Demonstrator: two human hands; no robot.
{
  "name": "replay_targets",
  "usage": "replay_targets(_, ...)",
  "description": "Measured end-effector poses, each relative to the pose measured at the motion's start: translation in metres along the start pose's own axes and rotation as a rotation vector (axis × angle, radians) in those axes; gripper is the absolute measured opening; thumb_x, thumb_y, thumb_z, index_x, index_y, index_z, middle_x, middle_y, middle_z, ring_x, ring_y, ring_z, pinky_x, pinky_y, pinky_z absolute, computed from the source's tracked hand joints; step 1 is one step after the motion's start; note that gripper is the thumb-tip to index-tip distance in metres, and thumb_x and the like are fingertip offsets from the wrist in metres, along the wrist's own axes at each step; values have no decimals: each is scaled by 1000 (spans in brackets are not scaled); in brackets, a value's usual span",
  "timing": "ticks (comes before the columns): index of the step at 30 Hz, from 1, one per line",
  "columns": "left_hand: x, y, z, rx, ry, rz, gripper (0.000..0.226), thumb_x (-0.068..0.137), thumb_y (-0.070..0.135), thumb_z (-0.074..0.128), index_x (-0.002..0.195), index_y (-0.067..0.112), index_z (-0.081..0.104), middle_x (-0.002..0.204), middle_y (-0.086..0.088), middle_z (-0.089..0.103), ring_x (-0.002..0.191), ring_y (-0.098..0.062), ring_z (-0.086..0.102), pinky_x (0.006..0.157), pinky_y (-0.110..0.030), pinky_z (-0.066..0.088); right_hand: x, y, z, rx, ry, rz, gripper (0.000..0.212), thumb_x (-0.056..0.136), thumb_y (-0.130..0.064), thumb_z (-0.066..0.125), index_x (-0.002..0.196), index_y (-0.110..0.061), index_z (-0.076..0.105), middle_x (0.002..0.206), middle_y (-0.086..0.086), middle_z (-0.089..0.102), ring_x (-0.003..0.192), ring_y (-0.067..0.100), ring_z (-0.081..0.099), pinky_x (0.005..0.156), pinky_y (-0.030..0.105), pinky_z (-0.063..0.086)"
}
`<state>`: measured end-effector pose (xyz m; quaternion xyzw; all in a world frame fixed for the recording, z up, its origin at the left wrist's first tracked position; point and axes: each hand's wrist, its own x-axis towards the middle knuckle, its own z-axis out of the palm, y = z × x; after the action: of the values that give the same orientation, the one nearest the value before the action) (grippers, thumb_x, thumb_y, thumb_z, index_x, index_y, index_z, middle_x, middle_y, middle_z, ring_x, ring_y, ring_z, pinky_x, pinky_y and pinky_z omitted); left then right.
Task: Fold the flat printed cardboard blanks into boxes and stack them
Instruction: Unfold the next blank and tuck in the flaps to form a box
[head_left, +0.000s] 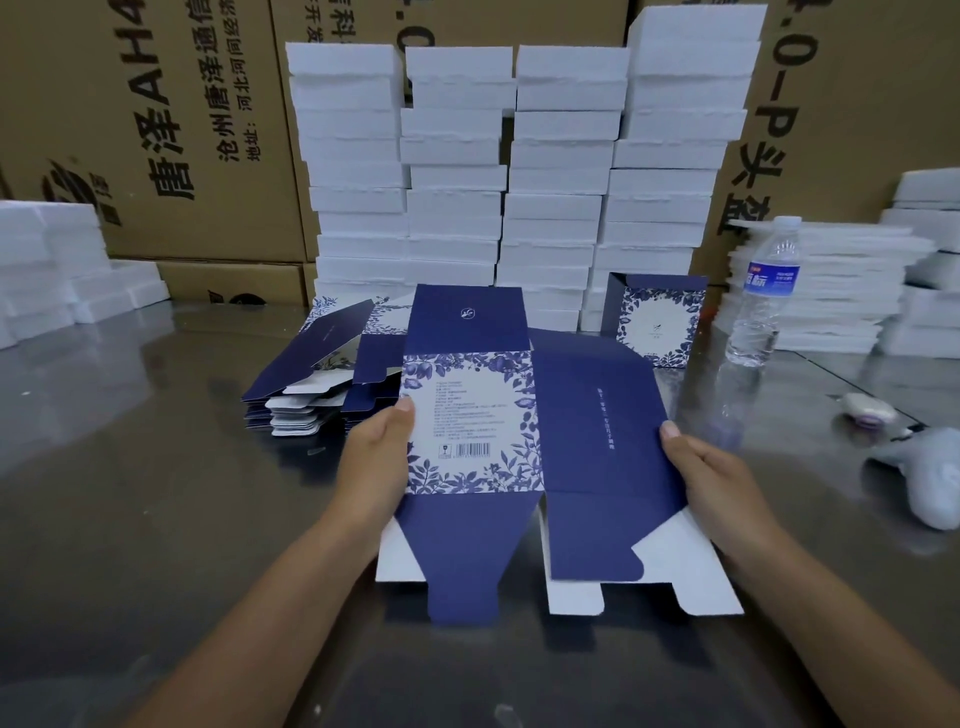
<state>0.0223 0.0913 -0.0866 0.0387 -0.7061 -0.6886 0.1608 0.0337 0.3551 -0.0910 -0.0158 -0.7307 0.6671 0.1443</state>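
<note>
Pinching opposite edges, left hand (382, 452) and right hand (711, 483) hold barcoded blue blank (587, 441).

blank (470, 415) — matt printed cardboard | table (130, 493) — glossy metal | bottle (761, 296) — clear plastic

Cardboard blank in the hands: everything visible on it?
The cardboard blank is thin printed card, navy outside, white inside, held flat. One panel shows a blue leaf border, small text and a barcode; the next is plain navy with one pale text line. A navy flap with a logo stands at the far end; cut flaps hang toward the person. The left hand and right hand grip its side edges.
</note>
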Motion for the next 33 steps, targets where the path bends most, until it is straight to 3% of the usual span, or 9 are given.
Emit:
replay_targets(2, 0, 1, -1, -38, 19, -18, 37, 100, 38, 41, 80, 25, 70, 77, 12, 74, 80, -12, 68, 75, -31, 51, -1, -2, -1, 18, -30, 17, 38, 94, -34, 50, 71, -15, 74, 73, -4, 74, 63, 9, 69, 52, 17, 51)
replay_targets(5, 2, 2, -2, -74, 19, -40, 37, 100, 37, 41, 80, 25, 69, 71, 14, 73, 71, -8, 68, 64, -27, 51, -2, -3, -2, -61, -43, 6, 40, 96, -32, 48, 79, -3, 70, 72, 1, 72, 63, 13, 65, 61, 22, 51)
replay_targets(10, 0, 2, 2, -97, -26, -83, 39, 98, 43, 43, 77, 25, 70, 70, 16, 72, 63, -4, 69, 58, -22, 50, -1, -3, -3, -71, 2, -10, 40, 97, -30, 47, 77, -1, 67, 69, 4, 67, 55, 10, 59, 53, 17, 47)
replay_targets(14, -1, 2, 3, -72, -52, -85, 42, 96, 50, 42, 79, 25, 72, 78, 13, 74, 80, -10, 70, 80, -31, 53, 2, -2, -4, -77, 64, -28, 49, 97, -30, 47, 84, 15, 58, 74, 11, 59, 66, 18, 53, 60, 28, 41)
replay_targets(18, -3, 0, 2, 29, -81, -45, 38, 99, 41, 41, 86, 21, 71, 89, 5, 75, 93, -20, 69, 95, -44, 49, 2, -1, -6, -90, 75, -23, 51, 97, -34, 47, 87, 15, 57, 74, 12, 58, 69, 20, 51, 63, 30, 38)
replay_targets(24, 1, 0, -1, -35, 17, -75, 35, 100, 35, 44, 82, 20, 71, 82, 7, 74, 80, -16, 67, 76, -31, 51, 0, -1, -2, -1, -4, 53, 42, 94, -39, 50, 68, -16, 73, 66, -1, 72, 54, 14, 67, 46, 20, 51)
replay_targets(28, 3, 1, -2, -55, 27, -85, 36, 100, 35, 42, 82, 19, 70, 83, 4, 73, 79, -19, 67, 77, -33, 50, 0, -2, -4, -49, -48, 76, 45, 96, -35, 49, 67, -7, 70, 60, 5, 70, 45, 16, 62, 39, 17, 44)
replay_targets(33, 3, 0, -1, -103, -17, -119, 34, 99, 37, 44, 86, 21, 70, 82, 7, 74, 70, -11, 69, 61, -24, 51, 0, 1, -6, -112, -26, 32, 46, 97, -31, 47, 78, 8, 63, 52, -1, 63, 42, 12, 55, 39, 13, 39)
